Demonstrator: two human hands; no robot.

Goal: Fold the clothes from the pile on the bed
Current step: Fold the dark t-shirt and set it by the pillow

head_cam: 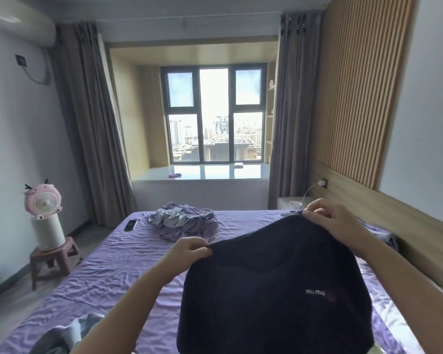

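dark garment (274,290) | held up over bed (118,272) | both hands pinch top edge

Person, partial view from a head-worn camera: two forearms and two hands only. Left hand (191,247) bare, no glove, no ring or bracelet visible on the parts that show. Left forearm (128,297) bare along its whole visible length, from wrist to the lower edge of the view; no sleeve or cuff, no watch or band at the wrist. Right hand (326,213) bare, no glove, nothing visibly worn on the fingers. Right forearm (389,264) likewise bare from wrist to frame edge; no sleeve, watch or strap. Upper arms, shoulders and torso out of view; what is worn there cannot be told.
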